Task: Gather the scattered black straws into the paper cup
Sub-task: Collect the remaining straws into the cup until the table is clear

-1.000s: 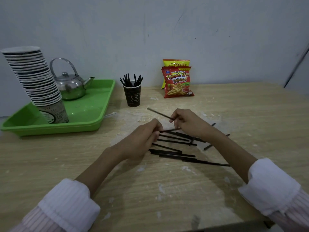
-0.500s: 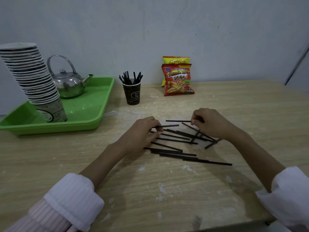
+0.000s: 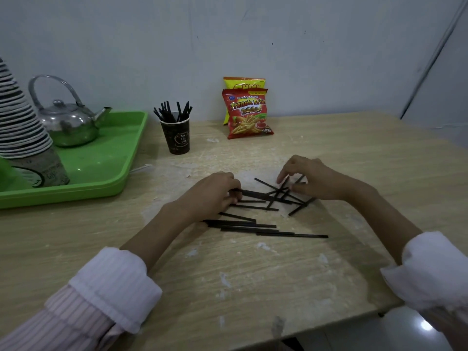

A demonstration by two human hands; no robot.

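Right hand [image 3: 312, 177] dropped onto straws [image 3: 258, 196], raking inward.

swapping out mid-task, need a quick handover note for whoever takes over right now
Left hand: fingers curled on the ends of some loose straws.
Right hand: fingertips on the crossed ones; grip cannot be told.
Paper cup: upright beside the green tray, a bunch of straws already standing inside.
Left to do: bundle the straws lying on the table between the hands into the cup.
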